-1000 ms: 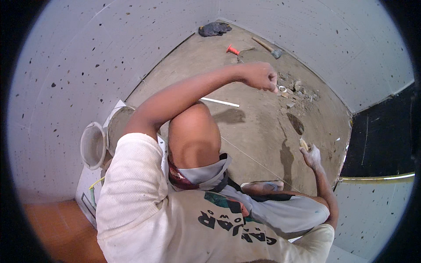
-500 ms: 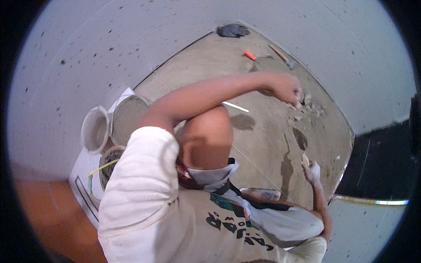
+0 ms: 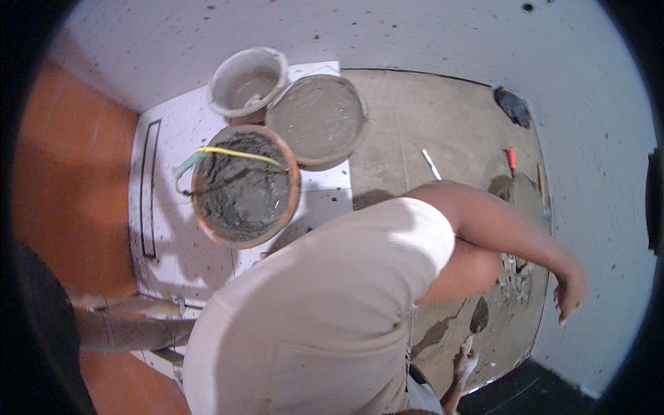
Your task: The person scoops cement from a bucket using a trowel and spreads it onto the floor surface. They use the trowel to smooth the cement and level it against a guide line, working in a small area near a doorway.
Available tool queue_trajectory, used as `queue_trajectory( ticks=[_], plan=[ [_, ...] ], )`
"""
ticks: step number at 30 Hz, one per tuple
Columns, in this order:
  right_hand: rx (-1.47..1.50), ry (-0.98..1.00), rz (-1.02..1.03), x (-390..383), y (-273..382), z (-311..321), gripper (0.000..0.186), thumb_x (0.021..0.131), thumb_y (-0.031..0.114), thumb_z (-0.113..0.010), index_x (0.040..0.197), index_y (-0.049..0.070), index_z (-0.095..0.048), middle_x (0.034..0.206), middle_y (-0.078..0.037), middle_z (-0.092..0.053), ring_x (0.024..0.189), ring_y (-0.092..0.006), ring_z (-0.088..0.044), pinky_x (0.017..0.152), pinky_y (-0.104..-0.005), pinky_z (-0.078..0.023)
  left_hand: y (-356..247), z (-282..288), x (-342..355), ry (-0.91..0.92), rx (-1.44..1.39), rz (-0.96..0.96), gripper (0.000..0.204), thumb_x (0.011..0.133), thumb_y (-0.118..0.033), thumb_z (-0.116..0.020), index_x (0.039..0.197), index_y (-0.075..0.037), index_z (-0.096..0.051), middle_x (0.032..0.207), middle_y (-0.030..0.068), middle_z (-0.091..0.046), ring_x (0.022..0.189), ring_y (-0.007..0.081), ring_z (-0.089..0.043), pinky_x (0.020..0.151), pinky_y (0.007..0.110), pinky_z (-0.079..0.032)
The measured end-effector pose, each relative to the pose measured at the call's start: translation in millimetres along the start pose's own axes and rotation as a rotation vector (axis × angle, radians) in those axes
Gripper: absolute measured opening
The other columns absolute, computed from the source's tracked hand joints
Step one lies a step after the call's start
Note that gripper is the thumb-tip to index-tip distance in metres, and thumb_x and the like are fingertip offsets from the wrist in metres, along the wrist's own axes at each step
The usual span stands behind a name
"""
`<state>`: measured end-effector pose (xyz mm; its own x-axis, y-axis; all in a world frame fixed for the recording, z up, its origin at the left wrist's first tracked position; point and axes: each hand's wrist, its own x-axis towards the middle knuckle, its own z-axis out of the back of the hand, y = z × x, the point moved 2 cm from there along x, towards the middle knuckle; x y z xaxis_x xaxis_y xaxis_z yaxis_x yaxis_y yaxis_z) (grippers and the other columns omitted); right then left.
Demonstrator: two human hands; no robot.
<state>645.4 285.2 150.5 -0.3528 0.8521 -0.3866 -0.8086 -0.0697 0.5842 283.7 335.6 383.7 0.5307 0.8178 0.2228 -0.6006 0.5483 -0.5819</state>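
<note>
Floor (image 3: pixel 387 104): grey, meeting white tiles (image 3: pixel 166 187).
Change: view swung toward 3 buckets (image 3: pixel 295 181), all now in full sight; left hand (image 3: pixel 571 293) shows against the wall (image 3: pixel 602 173), formerly over floor and rubble (image 3: pixel 510 268). Trowel (image 3: pixel 478 316) remains held, so work seems paused, not put down.
Left fingers: half-curled, apart, nothing visible in them.
Left wrist: drooping; arm bent over the knee (image 3: pixel 470 273).
Right fingers: closed round the trowel's handle.
Right hand (image 3: pixel 465 363): low, partly shadowed.
Trowel: blade beyond right hand, above or touching floor, cannot tell.
Buckets: 1 orange-rimmed, mortar inside; 1 of slurry; 1 pale.
</note>
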Motion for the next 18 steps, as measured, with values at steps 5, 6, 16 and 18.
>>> queue_trajectory(
  ticks=[5, 6, 16, 18],
  plan=[
    [0.052, 0.018, -0.144, 4, -22, 6, 0.029, 0.084, 0.022, -0.069, 0.097, 0.003, -0.053, 0.055, -0.002, -0.049, 0.038, -0.0106, -0.043, 0.034, -0.0254, -0.035, -17, 11, -7, 0.049, -0.155, 0.041, 0.054, 0.078, -0.047, -0.071, 0.104, 0.000, -0.065, 0.105, 0.0128, -0.067, 0.092, 0.0243, -0.065, 0.081, 0.036, -0.054],
    [0.019, -0.005, -0.157, 3, -19, 4, 0.027, 0.084, 0.021, -0.069, 0.096, 0.004, -0.052, 0.054, -0.002, -0.048, 0.037, -0.0103, -0.042, 0.034, -0.0252, -0.033, -19, 13, -9, 0.052, -0.155, 0.050, 0.054, 0.078, -0.047, -0.072, 0.104, 0.000, -0.065, 0.106, 0.0127, -0.067, 0.092, 0.0243, -0.065, 0.081, 0.036, -0.054],
    [0.051, 0.101, -0.060, 13, 2, -4, 0.027, 0.083, 0.022, -0.070, 0.091, 0.005, -0.051, 0.058, -0.001, -0.049, 0.042, -0.0103, -0.045, 0.036, -0.0253, -0.036, -1, 3, 7, 0.102, -0.176, 0.052, 0.056, 0.077, -0.047, -0.072, 0.104, 0.002, -0.065, 0.106, 0.0135, -0.067, 0.092, 0.0248, -0.065, 0.081, 0.037, -0.054],
    [0.099, 0.107, -0.061, 17, -8, -1, 0.028, 0.082, 0.024, -0.072, 0.090, 0.005, -0.053, 0.058, -0.001, -0.049, 0.044, -0.0100, -0.046, 0.039, -0.0254, -0.037, 5, 3, 16, 0.006, -0.114, -0.025, 0.053, 0.079, -0.046, -0.071, 0.101, 0.001, -0.066, 0.102, 0.0141, -0.067, 0.089, 0.0248, -0.066, 0.080, 0.037, -0.054]
  ],
)
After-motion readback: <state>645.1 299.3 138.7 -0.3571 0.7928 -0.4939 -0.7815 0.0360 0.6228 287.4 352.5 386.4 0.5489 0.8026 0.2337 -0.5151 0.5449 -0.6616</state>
